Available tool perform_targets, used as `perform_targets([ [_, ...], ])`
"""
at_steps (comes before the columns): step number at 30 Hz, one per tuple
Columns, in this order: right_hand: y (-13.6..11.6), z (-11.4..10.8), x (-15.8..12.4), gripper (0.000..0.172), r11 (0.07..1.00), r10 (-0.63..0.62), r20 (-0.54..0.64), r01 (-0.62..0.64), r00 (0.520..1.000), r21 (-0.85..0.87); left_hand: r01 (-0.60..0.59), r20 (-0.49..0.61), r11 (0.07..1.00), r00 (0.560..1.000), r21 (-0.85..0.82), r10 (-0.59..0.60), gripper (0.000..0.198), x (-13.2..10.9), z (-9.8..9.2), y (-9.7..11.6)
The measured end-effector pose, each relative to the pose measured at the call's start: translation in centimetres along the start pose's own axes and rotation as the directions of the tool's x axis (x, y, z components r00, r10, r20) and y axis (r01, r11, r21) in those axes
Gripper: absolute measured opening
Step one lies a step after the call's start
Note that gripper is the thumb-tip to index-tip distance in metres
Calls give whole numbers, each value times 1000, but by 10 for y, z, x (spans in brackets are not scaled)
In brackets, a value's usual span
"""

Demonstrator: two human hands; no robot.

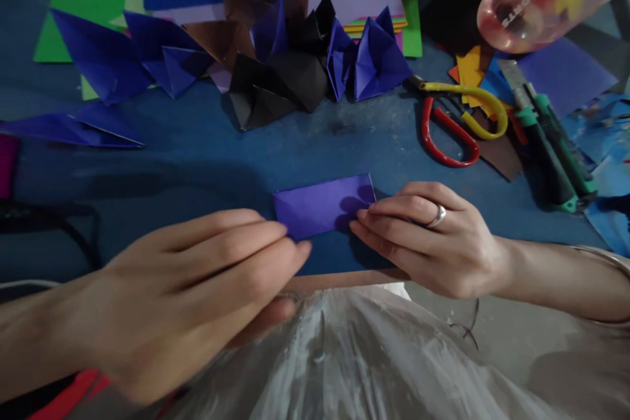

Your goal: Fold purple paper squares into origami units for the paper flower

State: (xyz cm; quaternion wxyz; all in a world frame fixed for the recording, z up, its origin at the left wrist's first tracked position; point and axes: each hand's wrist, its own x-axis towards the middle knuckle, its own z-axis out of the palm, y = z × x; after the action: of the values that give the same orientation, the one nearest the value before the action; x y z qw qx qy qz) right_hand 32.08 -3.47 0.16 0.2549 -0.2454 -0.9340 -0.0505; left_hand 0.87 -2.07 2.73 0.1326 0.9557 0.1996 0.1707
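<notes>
A small purple folded paper rectangle (322, 205) lies near the front edge of the blue table (197, 174). My left hand (211, 295) is at its lower left corner, fingers stretched out close together, the fingertips at the paper's edge and the thumb below them. At the right end of the paper, my right hand (428, 236), with a ring on one finger, has its fingertips pressed together on the corner. Its thumb is hidden beneath the fingers.
Folded blue (377, 62), black (280, 85) and brown paper pieces stand along the back. Scissors (450, 144), green-handled cutters (556, 144) and a clear bottle (546, 0) are at the right. A black cable (73, 233) lies at the left.
</notes>
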Motion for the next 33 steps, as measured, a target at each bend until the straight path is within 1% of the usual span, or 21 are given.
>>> perform_targets([
  [1,0,0,-1,9,1000,-8,3,8,1000,-1,-125,4,990,992,67,125,30,8,4,-1],
  [2,1,-1,-1,8,1000,-17,11,17,1000,-3,-170,15,980,986,101,169,30,15,9,-4],
  [3,1,-1,-2,9,1000,-25,27,25,999,-5,-200,20,974,980,111,199,30,22,14,-6],
  [4,2,-2,-2,10,1000,-28,42,29,999,-8,-215,1,973,977,89,215,27,28,17,-9],
  [6,2,-3,-2,12,999,-30,63,31,998,-9,-238,3,969,971,63,238,22,35,22,-13],
  [10,3,-3,0,21,999,-28,109,25,994,31,-195,13,981,981,-12,195,27,34,20,-17],
  [12,4,-2,1,22,999,-24,127,19,992,41,-168,22,985,985,-42,169,29,32,17,-18],
  [17,5,-2,0,18,999,-24,123,19,992,45,-160,8,986,987,-57,160,26,30,12,-20],
  [20,6,-4,-3,14,998,-28,92,23,995,54,-164,33,985,986,-46,166,29,28,11,-23],
  [22,6,-5,-4,15,998,-30,73,26,997,62,-179,51,982,982,-52,181,31,26,10,-25],
  [25,7,-7,-6,22,997,-28,72,22,997,74,-190,99,979,976,-70,196,31,18,10,-28],
  [26,8,-8,-6,24,997,-26,65,21,998,73,-174,99,981,978,-82,181,35,15,10,-29],
  [30,10,-10,-6,29,997,-14,32,12,999,72,-43,101,985,993,-168,60,69,-2,10,-30],
  [31,11,-10,-6,29,997,-9,27,7,1000,77,-17,104,984,994,-177,36,72,-6,11,-30],
  [33,11,-10,-6,28,997,-3,20,2,1000,79,0,81,986,997,-168,14,73,-13,11,-31],
])
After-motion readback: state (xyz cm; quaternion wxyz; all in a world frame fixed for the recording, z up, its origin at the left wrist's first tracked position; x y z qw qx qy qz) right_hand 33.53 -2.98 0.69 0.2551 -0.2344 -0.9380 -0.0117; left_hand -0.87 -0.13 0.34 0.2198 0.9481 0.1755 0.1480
